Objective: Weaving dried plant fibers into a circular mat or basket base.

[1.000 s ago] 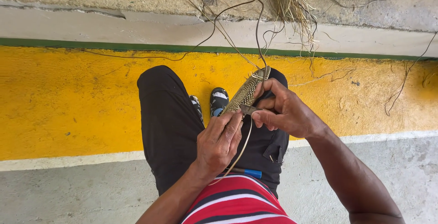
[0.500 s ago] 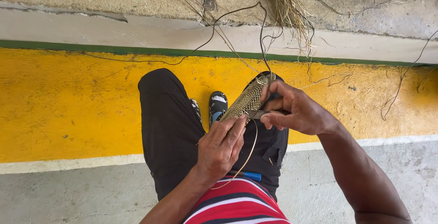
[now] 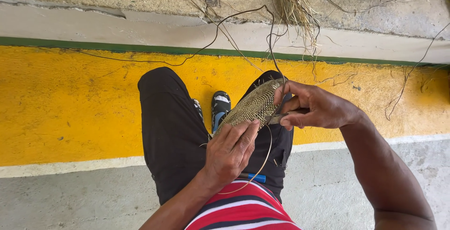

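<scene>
While the work is being held over the lap, head view:
Left hand (image 3: 229,152): is being closed on the woven disc (image 3: 253,104), gripping its near edge, slid lower than a second ago.
Right hand (image 3: 316,105): is being kept pinched on a thin tool (image 3: 276,116) at the rim.
Loose strand (image 3: 262,162): is being left slack over the black trousers (image 3: 173,131).

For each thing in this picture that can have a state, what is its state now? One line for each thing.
Woven disc: tilted over the lap, held at both ends, unfinished, loose strand hanging.
Left hand: closed on the disc's lower edge.
Right hand: closed on the disc's upper edge and a thin tool.
Strand: slack, curving down to the shirt.
Fibre bundle: lying loose on the ledge.
Blue pen-like thing: on the lap, partly hidden.
</scene>
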